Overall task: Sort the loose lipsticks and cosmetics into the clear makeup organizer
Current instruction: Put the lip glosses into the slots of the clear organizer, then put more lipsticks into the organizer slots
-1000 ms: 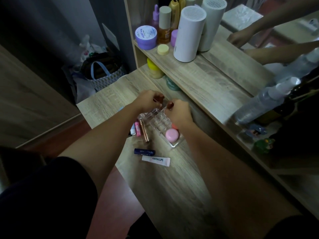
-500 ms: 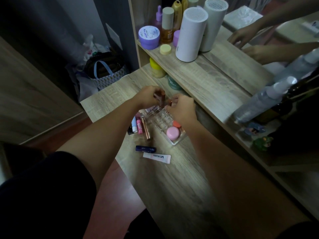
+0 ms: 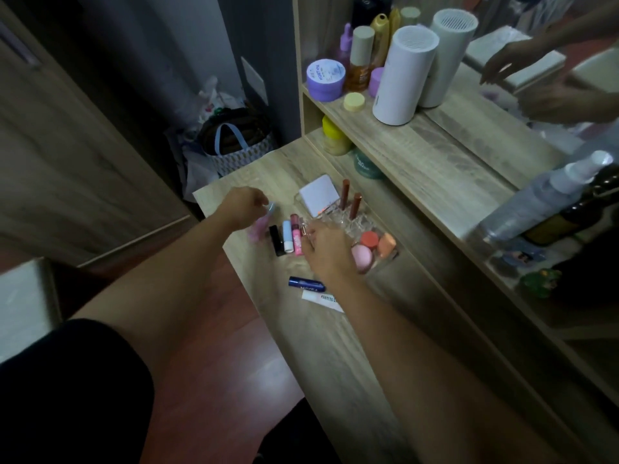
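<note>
pale wood-grain worktop (image 3: 335, 346), dim light, frame partly blurred.

left hand (image 3: 246, 207) over the left part of the worktop, grip curled together on a small pink, blurred object (image 3: 259, 226) with a pale blue tip; what it is cannot be told.

right hand (image 3: 326, 251) palm down just right of that, fingers bent over the near left edge of the clear plastic makeup organizer (image 3: 360, 222). a thin metallic stick (image 3: 304, 231) shows at the fingertips; whether the grip is clamped on it cannot be told.

between the two hands, a row of loose tubes lying side by side: black tube (image 3: 277, 241), white and pale blue tube (image 3: 287, 236), bright pink tube (image 3: 297, 241).

beyond the right grip, in the organizer: two slim brown lip tubes (image 3: 355, 205) upright in the slots, a white square compact (image 3: 318, 195) leaning at the far left end. right of the grip, in the near end: a round pink puff (image 3: 361, 257), a coral round cap (image 3: 369, 239), an orange sponge (image 3: 387, 244).

nearer the body than the right grip, partly under the wrist: a dark blue lip balm stick (image 3: 306, 284) and a flat white tube with print (image 3: 321, 299), both lying on the worktop outside the organizer.
</note>
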